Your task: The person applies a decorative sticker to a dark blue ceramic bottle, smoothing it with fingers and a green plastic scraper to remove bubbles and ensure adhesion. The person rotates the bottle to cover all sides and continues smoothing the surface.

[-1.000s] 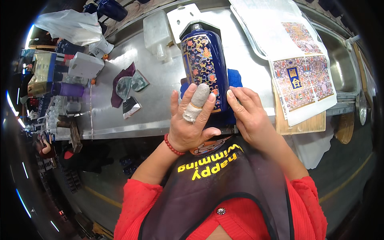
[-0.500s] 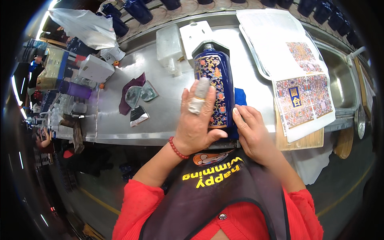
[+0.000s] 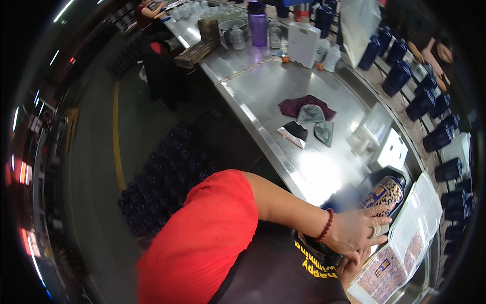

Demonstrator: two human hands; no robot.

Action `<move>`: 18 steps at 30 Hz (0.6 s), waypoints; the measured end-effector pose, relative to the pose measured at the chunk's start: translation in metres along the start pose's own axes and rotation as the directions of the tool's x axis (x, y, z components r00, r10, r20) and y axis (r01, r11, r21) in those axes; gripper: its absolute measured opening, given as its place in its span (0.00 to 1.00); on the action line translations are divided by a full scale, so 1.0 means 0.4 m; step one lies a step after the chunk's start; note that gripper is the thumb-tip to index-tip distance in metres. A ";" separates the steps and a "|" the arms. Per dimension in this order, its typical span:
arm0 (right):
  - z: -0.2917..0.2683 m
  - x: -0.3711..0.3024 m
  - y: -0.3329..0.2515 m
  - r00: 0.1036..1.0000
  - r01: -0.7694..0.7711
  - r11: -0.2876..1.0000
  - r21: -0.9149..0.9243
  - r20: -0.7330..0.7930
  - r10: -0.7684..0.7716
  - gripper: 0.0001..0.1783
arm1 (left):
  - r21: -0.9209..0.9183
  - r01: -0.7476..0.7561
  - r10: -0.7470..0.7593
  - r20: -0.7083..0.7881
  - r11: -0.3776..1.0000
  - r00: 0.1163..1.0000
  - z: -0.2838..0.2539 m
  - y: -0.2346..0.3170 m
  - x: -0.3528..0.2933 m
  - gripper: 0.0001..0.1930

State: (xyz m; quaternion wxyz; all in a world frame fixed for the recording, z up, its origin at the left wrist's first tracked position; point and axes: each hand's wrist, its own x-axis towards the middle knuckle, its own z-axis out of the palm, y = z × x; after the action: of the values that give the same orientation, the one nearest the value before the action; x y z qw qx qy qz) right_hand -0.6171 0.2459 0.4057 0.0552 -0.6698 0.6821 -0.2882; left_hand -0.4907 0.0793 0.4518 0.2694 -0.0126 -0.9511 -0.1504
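Observation:
A dark blue bottle (image 3: 391, 191) with a flowered, gold-edged decal lies on its side at the right of the metal table, its neck end near a dark angular piece (image 3: 380, 175). My left hand (image 3: 358, 230), wearing a red bead bracelet and pale wraps on its fingers, rests over the bottle's lower end with fingers stretched and apart. Partly hidden under it, my right hand (image 3: 350, 262) is near the same end; its finger pose does not show clearly. Sheets of patterned decals (image 3: 385, 271) are beside my hands.
A metal table (image 3: 253, 93) holds dark and green cloth pieces (image 3: 309, 114), a clear square bottle (image 3: 372, 126), a white block (image 3: 392, 149), a purple bottle (image 3: 258, 25) and a white box (image 3: 302, 44). Blue bottles (image 3: 438, 137) line the far side; more (image 3: 167, 172) stand on the floor.
My view has swung to the left, so the bottle and both hands now appear at the lower right. My left hand has shifted to the bottle's lower end.

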 end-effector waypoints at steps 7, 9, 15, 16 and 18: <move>0.002 -0.010 -0.006 0.995 -0.077 0.997 0.012 -0.057 0.077 0.30 | 0.096 -0.040 0.056 -0.166 0.995 0.985 0.035 -0.018 -0.039 0.40; 0.001 -0.010 -0.010 1.000 -0.030 0.998 -0.063 0.003 0.030 0.31 | 0.114 -0.054 0.064 -0.089 0.992 0.994 0.038 -0.007 -0.028 0.38; -0.034 -0.024 -0.018 0.857 -0.300 0.875 0.380 -0.296 0.422 0.31 | -0.094 -0.096 0.080 -0.160 0.991 0.984 -0.010 -0.035 -0.080 0.43; -0.046 -0.021 -0.022 0.749 -0.326 0.782 0.531 -0.360 0.556 0.30 | -0.194 -0.006 -0.035 -0.207 0.981 0.978 -0.016 -0.057 -0.105 0.44; -0.072 -0.006 -0.032 0.672 -0.372 0.729 0.574 -0.375 0.639 0.26 | -0.160 0.227 -0.244 -0.094 0.961 0.965 -0.012 -0.087 -0.151 0.51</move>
State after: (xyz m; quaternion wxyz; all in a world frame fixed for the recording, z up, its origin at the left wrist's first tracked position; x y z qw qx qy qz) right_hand -0.6187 0.2580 0.4348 0.0909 -0.3019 0.7437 -0.5895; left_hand -0.4402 0.0480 0.4147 0.3010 0.0894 -0.9154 -0.2520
